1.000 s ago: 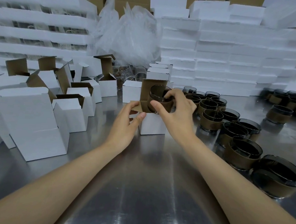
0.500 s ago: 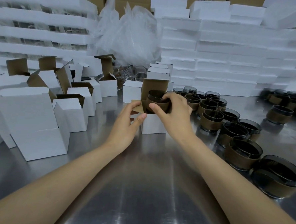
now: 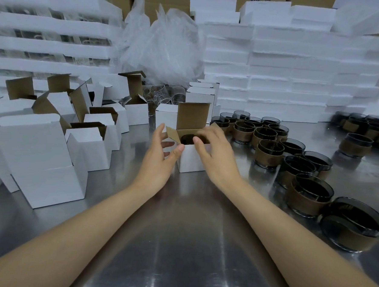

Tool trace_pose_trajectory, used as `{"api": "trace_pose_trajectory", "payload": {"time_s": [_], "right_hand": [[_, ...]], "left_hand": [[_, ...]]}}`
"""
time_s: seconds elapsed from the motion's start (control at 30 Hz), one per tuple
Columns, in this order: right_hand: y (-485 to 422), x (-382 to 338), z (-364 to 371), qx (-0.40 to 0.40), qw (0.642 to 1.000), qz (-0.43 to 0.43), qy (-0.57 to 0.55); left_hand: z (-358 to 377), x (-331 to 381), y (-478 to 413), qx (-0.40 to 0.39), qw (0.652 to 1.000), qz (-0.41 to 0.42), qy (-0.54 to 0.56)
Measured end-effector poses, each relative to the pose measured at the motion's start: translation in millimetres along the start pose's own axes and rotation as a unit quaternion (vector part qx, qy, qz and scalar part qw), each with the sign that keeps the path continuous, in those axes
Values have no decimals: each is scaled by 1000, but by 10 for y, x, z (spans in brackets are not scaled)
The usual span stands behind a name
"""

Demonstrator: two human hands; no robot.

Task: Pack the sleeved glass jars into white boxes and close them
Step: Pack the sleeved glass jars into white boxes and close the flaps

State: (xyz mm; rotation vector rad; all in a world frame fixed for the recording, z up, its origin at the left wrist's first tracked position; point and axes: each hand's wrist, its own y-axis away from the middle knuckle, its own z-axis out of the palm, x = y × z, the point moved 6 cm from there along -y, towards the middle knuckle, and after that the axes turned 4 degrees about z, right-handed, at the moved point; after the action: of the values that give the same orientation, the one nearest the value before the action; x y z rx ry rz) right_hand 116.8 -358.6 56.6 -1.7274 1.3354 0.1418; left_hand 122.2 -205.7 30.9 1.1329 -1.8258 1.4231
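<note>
I have the dark sleeved glass jar [image 3: 192, 139] sitting down inside the small white cardboard box [image 3: 192, 158] at the middle of the shiny steel desk [image 3: 184, 243]; only its dark rim shows through the open top. The box's brown-lined tall lid flap [image 3: 193, 116] stands upright at the back, and a short side flap [image 3: 173, 134] sticks out to the left.

My left hand [image 3: 158, 161] is beside the box's left face, its grip loose: thumb tip resting at the top front corner, fingers spread near the short side flap and pinching nothing. My right hand [image 3: 214, 153] lies over the right side of the opening, fingers relaxed, thumb near the front rim, holding nothing that I can see.

I judge the step in hand to be closing this box. To do it well I would first check that the jar is fully seated below the rim, so no flap bears on glass. Then I would fold the left side flap inward with my left fingers and the right one, hidden under my right hand, likewise, keeping a thumb on the front wall so the light box does not slide on the slick desk. Last, I would bring the tall lid flap forward and tuck its tongue behind the front wall.

The unpacked brown-sleeved jars [image 3: 270, 152] stand near to my right, so I keep my elbow in.
</note>
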Motion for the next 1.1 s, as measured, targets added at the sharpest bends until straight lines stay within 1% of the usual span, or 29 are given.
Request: {"api": "trace_pose_trajectory", "payload": {"time_s": [0.07, 0.13, 0.17, 0.23, 0.3, 0.37, 0.47, 0.6, 0.67, 0.73, 0.8, 0.87, 0.97, 1.1], "right_hand": [[32, -1, -89, 60, 995, 15, -78], [33, 87, -161, 109, 976, 70, -174], [33, 127, -189, 124, 964, 97, -216], [15, 201, -194, 125, 945, 130, -272], [-6, 195, -172, 96, 959, 124, -236], [-28, 180, -108, 57, 968, 115, -216], [-63, 150, -26, 5, 967, 108, -231], [-77, 154, -15, -20, 962, 114, -246], [-58, 155, -13, -22, 959, 114, -259], [-43, 180, -15, -2, 954, 120, -276], [-31, 209, -18, 13, 942, 131, -309], [-41, 214, -24, 11, 934, 123, -335], [-69, 173, -14, -11, 939, 91, -332], [-30, 111, -67, 8, 949, 61, -310]], "left_hand": [[-9, -8, -2, 5, 1000, -2, 13], [-18, 21, -4, 13, 1000, 9, 9], [-22, 43, 1, 16, 1000, 17, 8], [-12, 86, 10, 6, 999, 40, -4], [18, 132, 20, -19, 997, 63, -45], [37, 154, 16, -37, 994, 68, -71], [28, 171, -12, -52, 992, 62, -95], [22, 188, -10, -59, 990, 63, -108], [33, 201, -3, -60, 990, 68, -111], [38, 205, -1, -59, 989, 73, -113], [40, 203, 2, -60, 989, 76, -115], [48, 199, 8, -63, 988, 80, -116], [56, 211, 13, -64, 987, 90, -114], [72, 241, 32, -59, 985, 123, -107]]}}
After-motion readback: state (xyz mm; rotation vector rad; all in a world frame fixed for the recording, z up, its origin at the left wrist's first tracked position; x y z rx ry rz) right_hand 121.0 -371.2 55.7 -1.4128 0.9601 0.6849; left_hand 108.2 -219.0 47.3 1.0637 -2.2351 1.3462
